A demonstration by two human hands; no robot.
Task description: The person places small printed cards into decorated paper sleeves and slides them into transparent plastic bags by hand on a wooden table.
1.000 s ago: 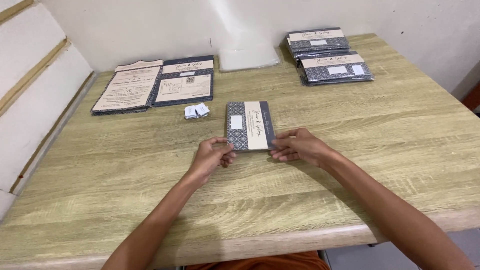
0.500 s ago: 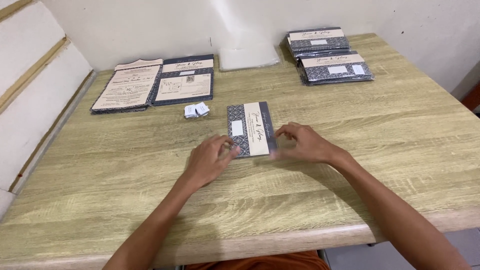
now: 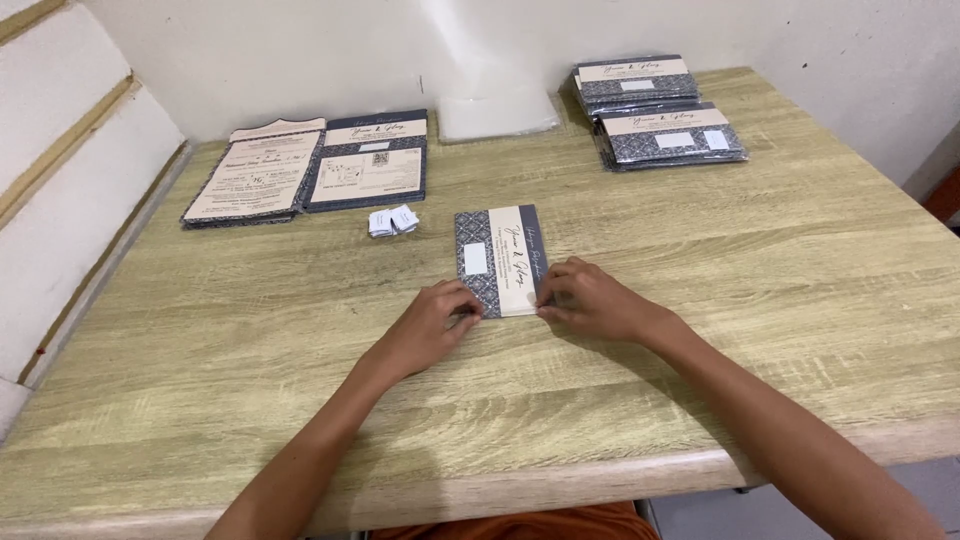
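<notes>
A folded card (image 3: 500, 258) with a dark patterned left half, a small white label and a cream right half lies flat in the middle of the wooden table (image 3: 700, 300). My left hand (image 3: 432, 328) has its fingertips on the card's near left corner. My right hand (image 3: 590, 300) presses its fingertips on the near right edge. Neither hand lifts the card; both rest on it with fingers curled.
Two unfolded cards (image 3: 310, 170) lie at the back left, with small white stickers (image 3: 392, 220) just in front. Two stacks of folded cards (image 3: 655, 110) sit at the back right. Clear plastic sleeves (image 3: 497, 112) lean by the wall. A white ledge runs along the left.
The card has turned slightly and lies a little nearer to me. Both hands have slid down to its near edge, after resting at its sides a second ago.
</notes>
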